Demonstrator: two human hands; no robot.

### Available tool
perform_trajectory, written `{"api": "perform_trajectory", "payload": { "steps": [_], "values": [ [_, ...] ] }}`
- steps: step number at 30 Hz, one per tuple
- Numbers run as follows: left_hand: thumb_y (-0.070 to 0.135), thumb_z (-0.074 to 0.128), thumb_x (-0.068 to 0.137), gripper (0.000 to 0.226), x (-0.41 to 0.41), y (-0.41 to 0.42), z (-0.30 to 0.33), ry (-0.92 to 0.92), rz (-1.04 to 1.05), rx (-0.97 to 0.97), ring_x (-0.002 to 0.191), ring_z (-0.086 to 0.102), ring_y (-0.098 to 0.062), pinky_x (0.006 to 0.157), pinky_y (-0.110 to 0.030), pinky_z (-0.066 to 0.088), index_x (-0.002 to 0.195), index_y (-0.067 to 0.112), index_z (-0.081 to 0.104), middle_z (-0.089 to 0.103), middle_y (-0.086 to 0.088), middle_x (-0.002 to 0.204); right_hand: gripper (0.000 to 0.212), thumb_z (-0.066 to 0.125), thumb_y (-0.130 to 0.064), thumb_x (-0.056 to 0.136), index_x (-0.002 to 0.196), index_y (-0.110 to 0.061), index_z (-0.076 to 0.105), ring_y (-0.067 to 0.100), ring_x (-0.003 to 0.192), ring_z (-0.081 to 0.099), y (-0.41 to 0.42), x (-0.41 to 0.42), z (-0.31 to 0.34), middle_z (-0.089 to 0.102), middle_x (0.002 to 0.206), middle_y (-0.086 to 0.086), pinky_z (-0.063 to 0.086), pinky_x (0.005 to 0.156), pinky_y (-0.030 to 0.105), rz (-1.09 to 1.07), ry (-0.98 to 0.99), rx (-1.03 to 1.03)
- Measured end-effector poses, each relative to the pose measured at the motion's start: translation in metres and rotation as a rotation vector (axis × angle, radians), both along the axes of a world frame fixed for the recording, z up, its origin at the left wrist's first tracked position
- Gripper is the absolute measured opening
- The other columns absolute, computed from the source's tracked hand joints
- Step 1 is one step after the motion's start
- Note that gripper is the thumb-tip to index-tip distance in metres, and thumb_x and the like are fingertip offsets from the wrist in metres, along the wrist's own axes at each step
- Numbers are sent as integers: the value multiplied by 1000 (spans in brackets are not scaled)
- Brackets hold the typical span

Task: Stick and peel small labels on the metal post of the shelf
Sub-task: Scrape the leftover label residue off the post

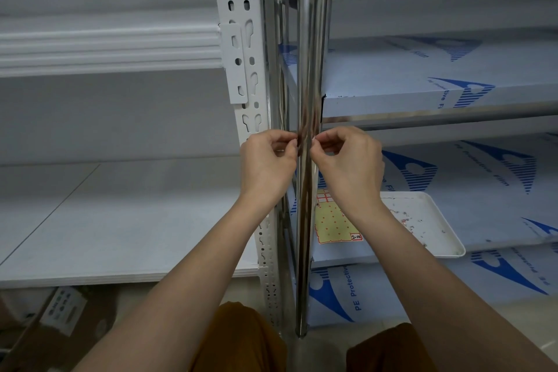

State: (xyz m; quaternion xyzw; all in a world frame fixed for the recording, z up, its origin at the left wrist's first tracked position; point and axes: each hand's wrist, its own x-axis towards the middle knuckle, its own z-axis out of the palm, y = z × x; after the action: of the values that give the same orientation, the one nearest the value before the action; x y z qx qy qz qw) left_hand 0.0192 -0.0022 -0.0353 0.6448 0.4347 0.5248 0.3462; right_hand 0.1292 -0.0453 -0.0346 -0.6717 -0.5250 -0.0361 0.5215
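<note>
A shiny round metal post (pixel 309 39) runs from top to floor in the middle of the head view. My left hand (pixel 267 164) is at its left side and my right hand (pixel 347 164) at its right, both at mid height with fingers curled. The fingertips of both hands meet at the post and pinch something tiny there, apparently a small label (pixel 313 138); it is too small to make out. A yellow label sheet (pixel 332 222) with red dots and a few red-edged labels lies in a white tray (pixel 444 220) behind my right forearm.
A white perforated shelf upright (pixel 241 48) stands just left of the post. Shelves covered in blue-printed protective film (pixel 437 75) extend to the right, white shelves to the left. A cardboard box (pixel 57 317) sits on the floor at lower left. My knees in brown trousers are at the bottom.
</note>
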Motion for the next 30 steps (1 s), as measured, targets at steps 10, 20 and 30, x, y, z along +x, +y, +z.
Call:
{"api": "perform_trajectory", "payload": {
  "steps": [10, 20, 30],
  "values": [
    [4, 62, 88, 25, -2, 0, 0, -6, -23, 0, 78, 71, -18, 79, -42, 59, 81, 27, 67, 72, -1, 80, 10, 65, -33, 85, 87, -24, 71, 12, 78, 65, 0, -10, -1, 70, 85, -7, 55, 67, 39, -97, 6, -8],
    [2, 60, 88, 18, -4, 0, 1, -20, -43, -33, 80, 71, -18, 81, -43, 58, 90, 16, 72, 72, -1, 81, 6, 65, -32, 81, 78, -27, 68, 9, 71, 64, 2, -10, 4, 67, 75, -10, 56, 66, 38, -92, 45, -46],
    [3, 60, 89, 24, -6, -4, 1, -8, -43, -35, 79, 71, -17, 79, -40, 59, 84, 24, 70, 71, 3, 79, 4, 68, -31, 78, 77, -27, 68, 6, 68, 63, 1, -8, 0, 67, 74, -10, 56, 65, 36, -51, 63, 10]
  ]
}}
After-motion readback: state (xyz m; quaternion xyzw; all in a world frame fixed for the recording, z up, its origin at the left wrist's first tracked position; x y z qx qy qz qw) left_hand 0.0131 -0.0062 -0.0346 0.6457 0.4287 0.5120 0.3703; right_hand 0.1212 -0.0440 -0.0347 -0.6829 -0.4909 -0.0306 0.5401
